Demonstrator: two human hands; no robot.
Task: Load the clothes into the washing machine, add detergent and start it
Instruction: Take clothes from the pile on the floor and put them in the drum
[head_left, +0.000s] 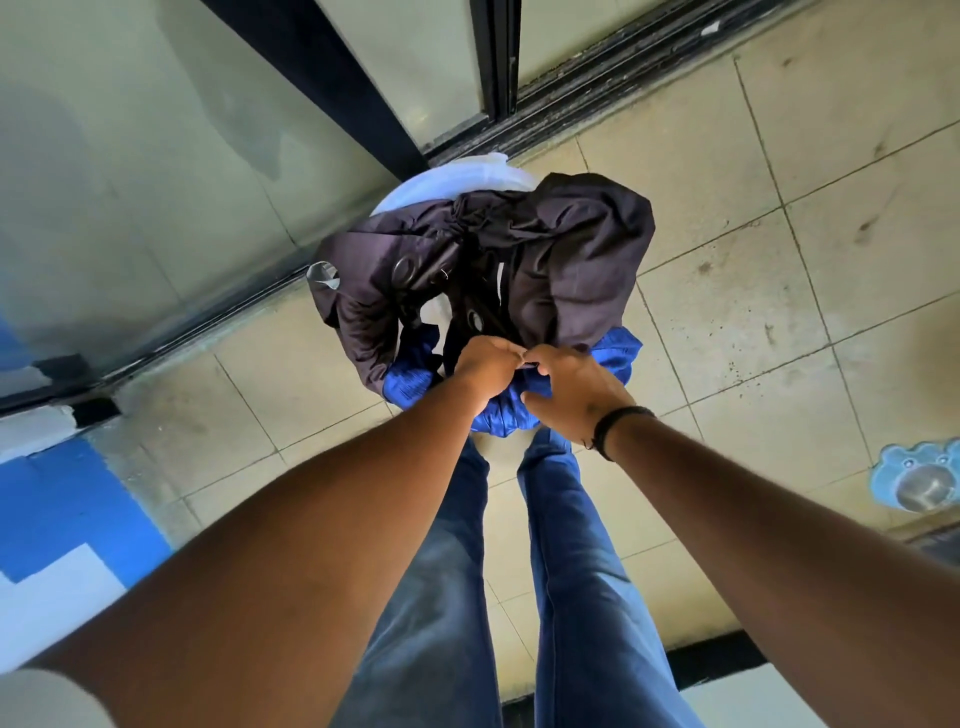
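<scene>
Clothes (519, 270) sat heaped in a white basket (457, 182) on the tiled floor (779, 260), just in front of the person's feet and beside a glass door (156, 156). Dark garment (582, 249) on top, thin and crumpled, with drawcord gathers and round eyelets. Blue cloth (498, 415) under it, shiny, finely ribbed, bunched at the near rim. No washing machine in view.

Left hand (485, 366) was curled, fingers closed on the near edge of the dark garment. Right hand (576, 389) met it fingertip to fingertip, thumb spread, fingers bent down onto the pile at the dark/blue seam; whether it pinched cloth or only pressed could not be told. Black band (618, 428) on the right wrist.

Handling guess: load was soft, limp and light, likely to sag and shed pieces if lifted by one edge. Blue fabric looked slick. Better hold would be the basket rim at both sides, or a scoop from under the whole heap.

Floor tiles were beige, matte, stained. Small blue bear-shaped holder (917, 480) with a metal bowl stood well apart at right.
</scene>
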